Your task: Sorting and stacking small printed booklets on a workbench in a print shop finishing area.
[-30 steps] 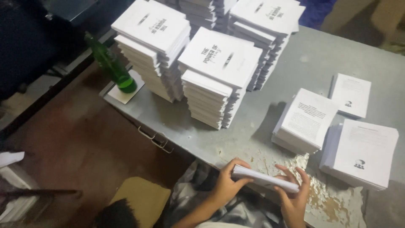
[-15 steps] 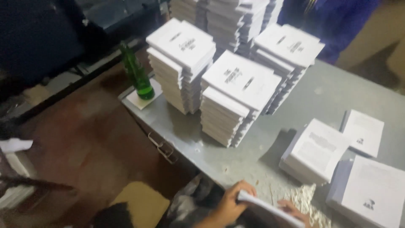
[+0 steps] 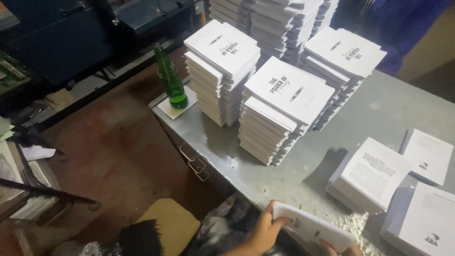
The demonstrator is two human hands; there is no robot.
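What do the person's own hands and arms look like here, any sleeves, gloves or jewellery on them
Both are bare. The left hand shows no glove, no ring and no watch, and no sleeve reaches its wrist or the stretch of forearm in view. Of the right hand only a few fingers show at the bottom edge, also ungloved; its wrist and arm are out of frame, so any sleeve there cannot be told.

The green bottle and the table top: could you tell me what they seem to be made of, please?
The green bottle looks like glass: translucent, glossy, with light glints. The table top looks like painted or bare sheet metal: flat grey, dull, scuffed, with a folded edge.
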